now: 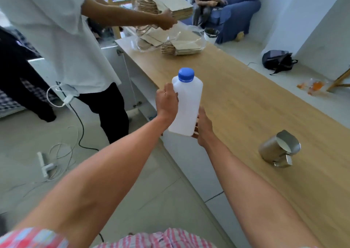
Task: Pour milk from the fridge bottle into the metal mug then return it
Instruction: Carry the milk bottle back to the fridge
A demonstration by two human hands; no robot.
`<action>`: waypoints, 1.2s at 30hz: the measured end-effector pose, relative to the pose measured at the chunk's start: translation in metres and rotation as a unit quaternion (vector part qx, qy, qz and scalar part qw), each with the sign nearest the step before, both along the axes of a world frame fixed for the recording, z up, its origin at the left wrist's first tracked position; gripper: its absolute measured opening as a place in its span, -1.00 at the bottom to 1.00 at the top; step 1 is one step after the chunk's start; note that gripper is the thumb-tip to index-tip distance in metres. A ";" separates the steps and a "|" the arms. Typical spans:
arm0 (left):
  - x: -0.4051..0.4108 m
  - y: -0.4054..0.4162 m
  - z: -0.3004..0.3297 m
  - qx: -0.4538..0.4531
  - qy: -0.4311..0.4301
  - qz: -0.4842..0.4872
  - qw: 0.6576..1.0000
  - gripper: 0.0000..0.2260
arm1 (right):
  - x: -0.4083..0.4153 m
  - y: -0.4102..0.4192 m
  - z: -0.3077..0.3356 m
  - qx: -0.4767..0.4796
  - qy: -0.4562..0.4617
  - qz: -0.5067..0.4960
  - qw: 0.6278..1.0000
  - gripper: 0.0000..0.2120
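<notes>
A white plastic milk bottle (186, 104) with a blue cap on it is held upright in the air over the near-left edge of the wooden counter (246, 100). My left hand (166, 102) grips its handle side near the top. My right hand (203, 126) supports the bottle's lower right corner and base. The metal mug (278, 148) stands on the counter to the right of the bottle, apart from both hands, with white milk visible inside and its handle facing me.
A person in a white shirt (56, 39) stands at the left and handles paper bags (170, 39) at the counter's far end. Cables (62, 149) lie on the floor. A backpack (277, 61) and another seated person (203, 1) are beyond the counter.
</notes>
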State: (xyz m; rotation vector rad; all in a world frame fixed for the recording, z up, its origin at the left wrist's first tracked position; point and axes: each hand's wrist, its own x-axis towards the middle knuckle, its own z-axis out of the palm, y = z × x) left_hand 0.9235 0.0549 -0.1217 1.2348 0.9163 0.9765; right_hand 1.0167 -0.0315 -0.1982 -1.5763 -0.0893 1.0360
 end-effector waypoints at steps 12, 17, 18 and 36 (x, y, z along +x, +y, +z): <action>-0.259 0.081 0.010 0.024 -0.011 0.243 0.970 -0.57 | -0.235 0.132 0.007 0.035 -0.005 0.209 0.977 -0.46; -0.390 0.093 0.020 0.054 0.017 0.342 0.938 -0.59 | -0.361 0.161 0.015 0.036 0.003 0.328 0.944 -0.48; -0.415 0.093 0.022 0.058 0.025 0.362 0.930 -0.59 | -0.386 0.166 0.016 0.043 0.001 0.348 0.937 -0.45; -0.742 0.005 0.031 0.038 0.063 0.670 0.739 -0.53 | -0.737 0.161 0.034 0.029 0.006 0.651 0.758 -0.36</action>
